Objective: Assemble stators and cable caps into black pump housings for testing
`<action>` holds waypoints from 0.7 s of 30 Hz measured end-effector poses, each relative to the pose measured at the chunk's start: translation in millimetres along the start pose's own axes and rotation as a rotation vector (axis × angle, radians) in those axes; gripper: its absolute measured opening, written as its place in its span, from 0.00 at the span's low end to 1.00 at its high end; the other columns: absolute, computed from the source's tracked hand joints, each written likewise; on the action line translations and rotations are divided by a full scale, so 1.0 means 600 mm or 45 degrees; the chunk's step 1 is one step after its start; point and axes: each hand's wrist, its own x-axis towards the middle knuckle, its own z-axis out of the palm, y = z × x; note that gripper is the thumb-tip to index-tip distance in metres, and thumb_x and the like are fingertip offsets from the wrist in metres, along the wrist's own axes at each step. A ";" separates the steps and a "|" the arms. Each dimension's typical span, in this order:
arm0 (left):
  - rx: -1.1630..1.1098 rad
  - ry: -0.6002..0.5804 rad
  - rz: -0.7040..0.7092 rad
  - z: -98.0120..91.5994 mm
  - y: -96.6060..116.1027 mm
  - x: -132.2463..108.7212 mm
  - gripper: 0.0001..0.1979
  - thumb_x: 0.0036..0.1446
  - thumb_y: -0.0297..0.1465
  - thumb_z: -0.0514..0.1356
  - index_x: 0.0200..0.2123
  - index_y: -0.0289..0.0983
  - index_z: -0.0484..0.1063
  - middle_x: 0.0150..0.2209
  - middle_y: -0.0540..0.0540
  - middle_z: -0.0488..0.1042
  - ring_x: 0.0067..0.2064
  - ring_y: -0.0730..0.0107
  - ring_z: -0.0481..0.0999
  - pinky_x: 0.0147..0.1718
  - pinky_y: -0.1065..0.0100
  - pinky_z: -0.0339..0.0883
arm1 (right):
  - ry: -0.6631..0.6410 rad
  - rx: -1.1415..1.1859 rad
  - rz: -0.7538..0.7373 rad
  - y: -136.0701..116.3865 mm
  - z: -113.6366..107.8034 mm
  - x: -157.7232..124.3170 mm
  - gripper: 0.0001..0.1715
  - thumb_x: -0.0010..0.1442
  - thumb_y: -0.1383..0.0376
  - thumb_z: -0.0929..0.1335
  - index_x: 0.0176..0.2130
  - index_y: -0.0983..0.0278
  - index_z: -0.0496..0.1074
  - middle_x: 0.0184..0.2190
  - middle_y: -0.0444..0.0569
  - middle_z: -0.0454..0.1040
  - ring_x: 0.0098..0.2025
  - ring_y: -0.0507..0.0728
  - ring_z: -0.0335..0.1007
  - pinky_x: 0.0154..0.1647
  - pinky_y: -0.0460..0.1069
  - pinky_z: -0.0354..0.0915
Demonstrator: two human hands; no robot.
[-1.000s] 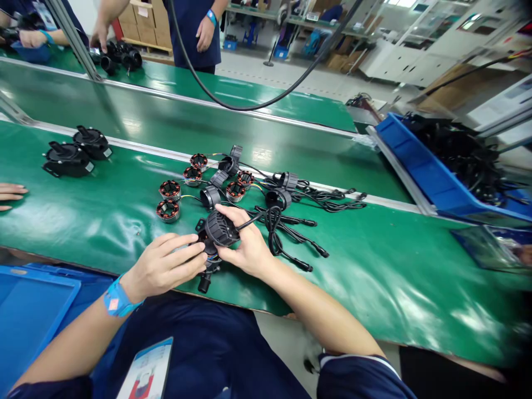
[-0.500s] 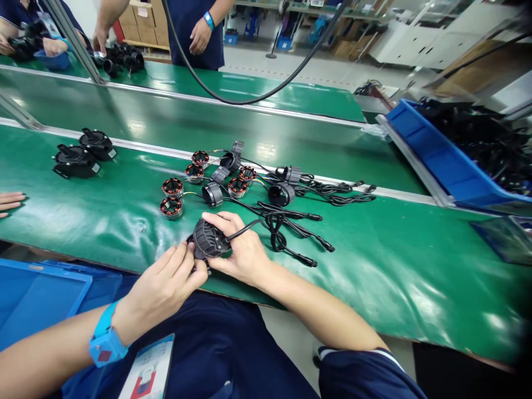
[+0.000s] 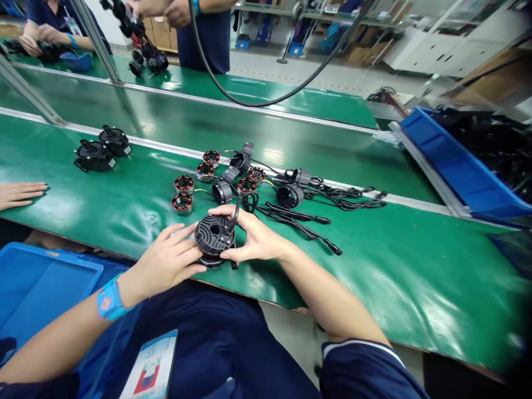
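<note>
Near the table's front edge is a round black motor housing [image 3: 211, 237] with wavy ridges, a hole in its top and a black cable rising beside the hole. My left hand [image 3: 166, 256] presses its fingers along the left side of it. From the right, my right hand [image 3: 258, 237] grips it with the thumb in front and the fingers behind. Below the ridged cap a lower part shows, mostly hidden. Just beyond lie several motor stators [image 3: 182, 203] with copper windings, wired to black ring-shaped caps [image 3: 222, 192] and black cables [image 3: 291, 211].
Two finished-looking black motor units [image 3: 95, 155] stand at left, near another person's hand [image 3: 22, 194]. A blue bin [image 3: 465, 160] of black parts is at right, and blue crates [image 3: 45, 277] are at lower left. A cable [image 3: 266, 103] hangs overhead. People work across the table.
The motor housing has turned from tilted to nearly level, its ridged top facing up. Its cable has been drawn in closer. Across the table, a person has lifted some black parts.
</note>
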 end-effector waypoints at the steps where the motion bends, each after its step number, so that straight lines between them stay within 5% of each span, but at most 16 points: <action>1: -0.043 0.041 -0.006 -0.006 -0.008 0.001 0.09 0.67 0.38 0.63 0.46 0.41 0.76 0.47 0.45 0.83 0.64 0.53 0.73 0.64 0.52 0.61 | -0.051 0.009 -0.008 -0.001 -0.006 0.002 0.45 0.58 0.52 0.77 0.67 0.61 0.64 0.59 0.56 0.73 0.60 0.63 0.71 0.64 0.59 0.66; 4: -0.113 0.342 -0.159 -0.028 -0.021 0.018 0.12 0.68 0.42 0.61 0.48 0.42 0.76 0.46 0.45 0.83 0.60 0.54 0.77 0.62 0.51 0.63 | -0.199 -0.019 -0.057 -0.006 -0.019 0.005 0.46 0.59 0.52 0.78 0.69 0.59 0.63 0.64 0.55 0.71 0.63 0.62 0.69 0.67 0.58 0.64; 6: -0.052 0.463 -0.278 -0.035 -0.018 0.041 0.29 0.66 0.52 0.58 0.62 0.40 0.68 0.58 0.37 0.77 0.66 0.45 0.69 0.65 0.44 0.60 | -0.261 -0.049 -0.036 -0.010 -0.023 0.004 0.47 0.60 0.52 0.77 0.70 0.58 0.61 0.65 0.55 0.69 0.66 0.62 0.67 0.68 0.57 0.62; 9: -0.011 0.249 -0.240 -0.026 0.000 0.076 0.51 0.63 0.58 0.57 0.76 0.34 0.42 0.73 0.28 0.53 0.76 0.35 0.46 0.70 0.36 0.49 | -0.249 -0.032 0.042 -0.008 -0.022 -0.004 0.49 0.61 0.52 0.77 0.71 0.58 0.58 0.66 0.56 0.68 0.65 0.62 0.69 0.67 0.57 0.64; 12: -0.186 -0.011 -0.154 -0.006 0.017 0.089 0.47 0.69 0.45 0.56 0.76 0.32 0.31 0.74 0.28 0.49 0.75 0.45 0.52 0.69 0.47 0.58 | -0.204 0.007 0.066 0.001 -0.010 -0.023 0.64 0.54 0.48 0.79 0.74 0.61 0.48 0.70 0.61 0.61 0.69 0.65 0.63 0.69 0.58 0.61; 15: -0.269 -0.086 -0.187 0.003 0.022 0.078 0.42 0.71 0.43 0.55 0.76 0.35 0.36 0.71 0.29 0.58 0.70 0.50 0.64 0.65 0.54 0.66 | -0.151 0.011 0.029 0.010 0.015 -0.050 0.80 0.43 0.45 0.83 0.75 0.61 0.39 0.73 0.65 0.51 0.74 0.68 0.52 0.74 0.60 0.53; 21: -0.244 -0.148 -0.102 -0.019 0.011 0.069 0.36 0.64 0.51 0.62 0.69 0.44 0.61 0.51 0.39 0.71 0.49 0.57 0.77 0.46 0.61 0.77 | 0.003 -0.017 0.091 0.008 0.060 -0.071 0.80 0.45 0.47 0.82 0.75 0.60 0.33 0.69 0.65 0.53 0.72 0.68 0.53 0.71 0.62 0.57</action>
